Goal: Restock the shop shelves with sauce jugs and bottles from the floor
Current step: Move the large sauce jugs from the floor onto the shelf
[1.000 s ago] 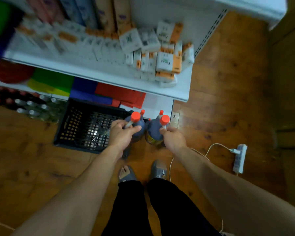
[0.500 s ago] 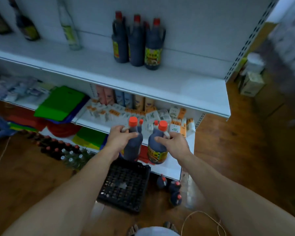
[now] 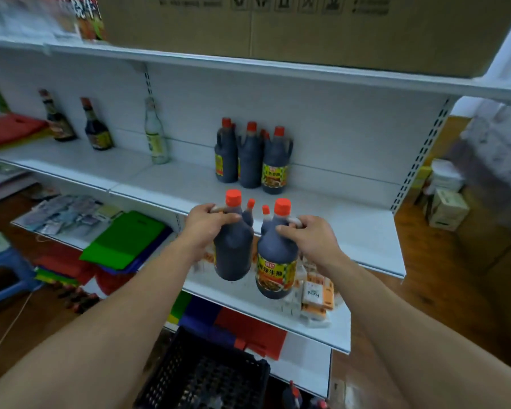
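Note:
My left hand (image 3: 203, 224) grips the handle of a dark sauce jug (image 3: 232, 255) with a red cap. My right hand (image 3: 310, 236) grips the handle of a second dark jug (image 3: 275, 261) with a yellow label. Both jugs hang upright in the air, side by side, just in front of the white middle shelf (image 3: 351, 231). At the back of that shelf stand three matching jugs (image 3: 252, 160) in a tight group. More red-capped jugs (image 3: 292, 397) show on the floor at the bottom edge.
Two dark bottles (image 3: 96, 128) and a pale bottle (image 3: 155, 137) stand at the left of the same shelf. A cardboard box (image 3: 307, 25) sits on the top shelf. A black crate (image 3: 207, 376) lies below. Small cartons (image 3: 316, 296) fill the lower shelf. A blue stool (image 3: 0, 261) stands at the left.
Both hands have lifted the two jugs from floor level up to the height of the middle shelf. My view has swung up from the floor to the shelves.

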A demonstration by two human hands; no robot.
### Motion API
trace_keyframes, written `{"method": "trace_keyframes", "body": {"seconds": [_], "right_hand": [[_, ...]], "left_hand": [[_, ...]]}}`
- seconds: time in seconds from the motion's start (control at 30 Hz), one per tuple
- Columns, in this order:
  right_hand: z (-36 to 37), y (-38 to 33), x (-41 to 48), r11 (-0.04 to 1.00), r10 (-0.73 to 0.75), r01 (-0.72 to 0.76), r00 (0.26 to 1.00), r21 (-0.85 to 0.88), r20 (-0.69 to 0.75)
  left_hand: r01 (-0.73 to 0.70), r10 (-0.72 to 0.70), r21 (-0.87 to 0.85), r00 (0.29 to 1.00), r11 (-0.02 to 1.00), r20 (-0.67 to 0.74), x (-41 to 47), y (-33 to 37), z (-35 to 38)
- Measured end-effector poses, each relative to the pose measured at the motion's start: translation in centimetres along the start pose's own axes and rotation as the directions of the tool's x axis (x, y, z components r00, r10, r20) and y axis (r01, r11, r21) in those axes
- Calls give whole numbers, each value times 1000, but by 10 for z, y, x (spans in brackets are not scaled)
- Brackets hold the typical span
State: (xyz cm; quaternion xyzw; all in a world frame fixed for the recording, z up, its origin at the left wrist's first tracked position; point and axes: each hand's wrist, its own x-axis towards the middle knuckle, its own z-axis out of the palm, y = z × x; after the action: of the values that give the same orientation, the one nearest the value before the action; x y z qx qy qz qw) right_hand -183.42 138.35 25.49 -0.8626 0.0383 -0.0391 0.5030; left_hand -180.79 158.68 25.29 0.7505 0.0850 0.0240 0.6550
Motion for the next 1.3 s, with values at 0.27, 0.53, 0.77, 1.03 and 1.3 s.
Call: {"method": "trace_keyframes", "body": {"seconds": [0.27,0.53,0.77,1.03,1.3], "right_hand": [[-27,-24,84,972,-82,88,996,216,-35],[-30,-19,141,971,-12,53,985,235,-174],[-3,-2,170,985,105,-61,955,164,-276],[29,0,173,992,123,-113,859,51,-496],[64,14,158,962,251,-157,835,225,-490]], "left_hand": [[-29,27,-28,997,999,-72,58,46,10],[-9,-2,-77,990,997,-141,100,46,24],[-19,13,-82,997,996,-70,149,35,12],[-178,180,-27,981,984,70,201,19,-4],[7,6,-69,982,998,187,206,-34,-9]]}}
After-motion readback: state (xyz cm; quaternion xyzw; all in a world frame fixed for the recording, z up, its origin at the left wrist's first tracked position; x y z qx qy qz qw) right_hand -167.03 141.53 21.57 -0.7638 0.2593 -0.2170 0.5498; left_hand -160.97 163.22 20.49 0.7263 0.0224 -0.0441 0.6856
